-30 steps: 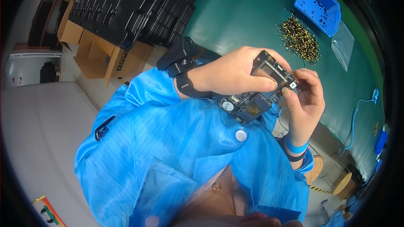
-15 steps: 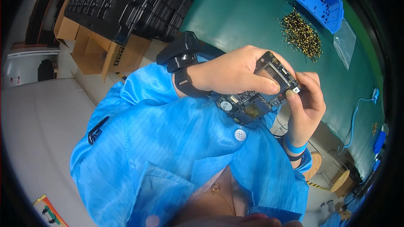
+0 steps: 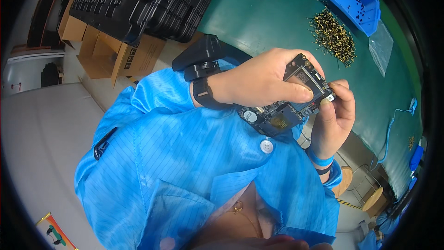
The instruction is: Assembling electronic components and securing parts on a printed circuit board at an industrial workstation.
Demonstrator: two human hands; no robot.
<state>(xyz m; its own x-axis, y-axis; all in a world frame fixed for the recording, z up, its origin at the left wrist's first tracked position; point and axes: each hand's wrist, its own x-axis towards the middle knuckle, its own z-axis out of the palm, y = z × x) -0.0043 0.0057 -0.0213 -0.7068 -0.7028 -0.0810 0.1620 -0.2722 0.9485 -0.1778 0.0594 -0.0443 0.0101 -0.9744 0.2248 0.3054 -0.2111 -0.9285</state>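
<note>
A dark circuit board (image 3: 277,121) with a metal-framed square, chips and a round white sticker is held tilted in front of my chest. My left hand (image 3: 266,79) is closed around it, thumb pressed across its upper face and the fingers behind. At the board's right edge, my right hand (image 3: 336,118) pinches thumb and forefinger beside a small white-labelled part (image 3: 330,97). Whether a tiny loose piece is between those fingertips is hidden. My left wrist carries a black strap with a black device (image 3: 202,58); a blue wristband (image 3: 320,159) circles my right wrist.
On the green table (image 3: 259,23) lies a pile of small black-and-gold cable parts (image 3: 334,37). Beside it are a blue bin (image 3: 354,4) with small dark pieces and a clear bag (image 3: 381,48). Black trays (image 3: 138,7) are stacked left, above an open carton (image 3: 104,55). A blue coiled cord (image 3: 391,129) hangs right.
The board and both hands have shifted only slightly. My right fingertips have moved a little at the board's edge, and the grips stay the same.
</note>
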